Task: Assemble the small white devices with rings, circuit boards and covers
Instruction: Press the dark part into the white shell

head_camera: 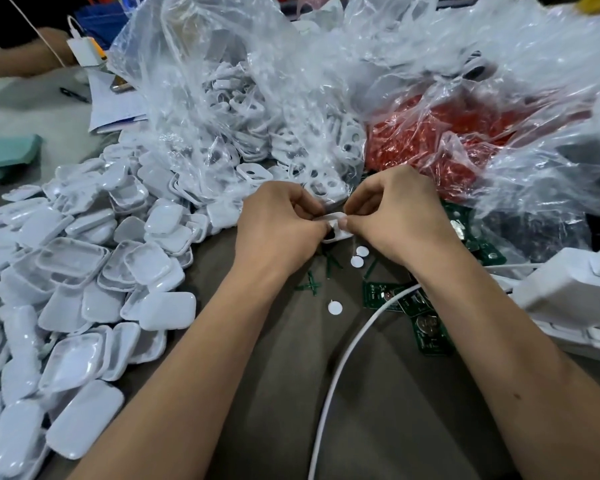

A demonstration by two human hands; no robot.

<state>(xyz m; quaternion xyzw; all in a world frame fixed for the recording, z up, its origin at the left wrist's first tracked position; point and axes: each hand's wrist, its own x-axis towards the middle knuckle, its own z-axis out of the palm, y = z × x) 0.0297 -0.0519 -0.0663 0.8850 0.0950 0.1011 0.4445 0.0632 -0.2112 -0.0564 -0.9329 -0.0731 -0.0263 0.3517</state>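
Left hand [278, 225]: fingers curled, pinching the small white plastic device shell [335, 227] from its left side.
Right hand [394, 216]: fingertips pinch the shell's right edge.
Device: held between both hands, just above the brown table [274, 393].
Risk: an uneven squeeze may seat a part crooked.
Risk: a slip could drop it among the loose green circuit boards [426, 327].

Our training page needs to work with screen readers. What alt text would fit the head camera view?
Both the left hand and the right hand pinch one small white device above a brown table. A heap of white covers lies to the left, green circuit boards to the right, clear plastic bags of parts behind.
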